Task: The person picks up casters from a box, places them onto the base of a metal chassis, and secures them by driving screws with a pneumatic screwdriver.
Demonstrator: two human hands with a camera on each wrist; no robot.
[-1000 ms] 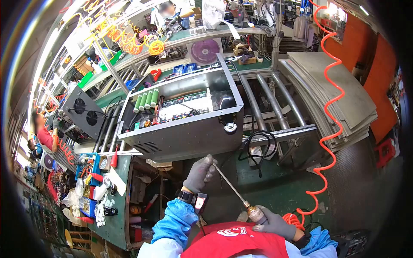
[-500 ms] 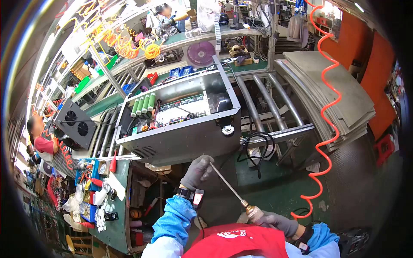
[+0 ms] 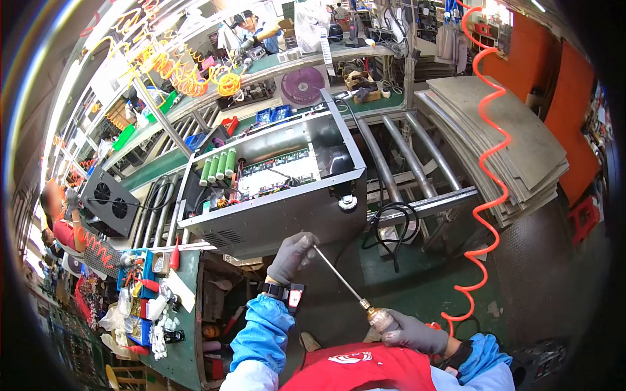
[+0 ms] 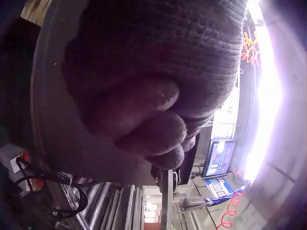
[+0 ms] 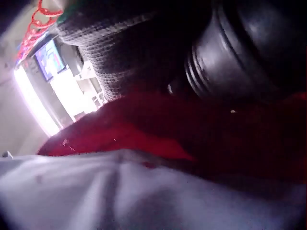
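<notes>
My gloved right hand (image 3: 415,332) grips the body of a power screwdriver (image 3: 379,318) close to the red apron. Its long thin shaft (image 3: 339,276) slants up and left to my gloved left hand (image 3: 291,258), whose curled fingers are at the shaft's tip. In the left wrist view, the curled fingers of the left hand (image 4: 158,115) fill the middle; what they pinch is hidden. The right wrist view shows part of the right glove (image 5: 129,52) beside the dark tool body (image 5: 225,57). Just beyond the left hand stands an open metal case (image 3: 280,218) with circuit boards and green cylinders (image 3: 218,165).
The case sits on a roller conveyor (image 3: 411,156). A black cable (image 3: 391,225) hangs at its right end. A red coiled hose (image 3: 499,140) dangles at right, before stacked sheets (image 3: 502,137). A bench (image 3: 186,332) with blue bins stands at left. Other people work farther back.
The left hand has shifted slightly left, and the right hand and screwdriver slightly left and up, with the shaft still running between the hands. The view has shifted a little.
</notes>
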